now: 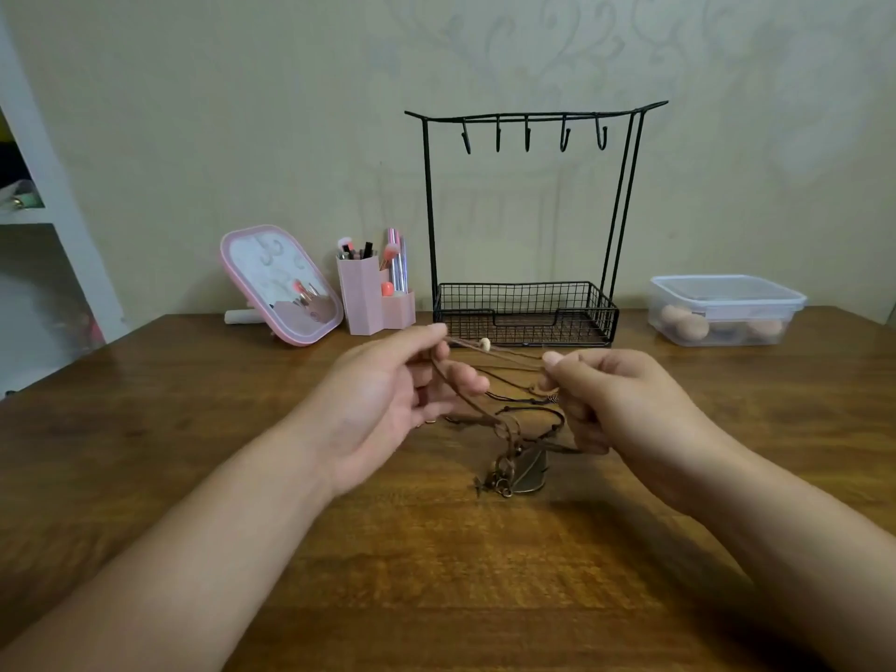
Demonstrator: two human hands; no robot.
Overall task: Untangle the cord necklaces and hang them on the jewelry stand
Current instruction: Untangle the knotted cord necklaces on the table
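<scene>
Head view, looking down on a brown wooden table (145, 429). Both hands are raised just above the table at the centre of the frame. Left hand (388, 405): thumb and forefinger pinch the end of a thin tan cord, other fingers loosely curled, with a darker cord passing across them. Right hand (611, 405): fingers curled, thumb and forefinger pinching the other end of the same cord bundle. The cord necklaces (504, 414) hang between the two hands as one tangled bundle of brown cords; a small pale bead (484, 343) sits on the upper strand, nearer the left hand. From the bundle's low point, at 6 o'clock from the bead, a cluster of metal pendants (514, 472) dangles; whether it touches the table cannot be told. The knotting among the cords is too fine to resolve. At 12 o'clock from the hands, against the wall, stands the black wire jewelry stand (526, 303), with a mesh basket at its base and five hooks (527, 135) on the top bar, all bare. At 10 o'clock from the hands: a pink brush holder (368, 303) holding makeup brushes, and beside it, further left, a tilted pink-framed mirror (281, 283). At 2 o'clock: a lidded clear plastic box (725, 310) holding rounded beige sponges.
</scene>
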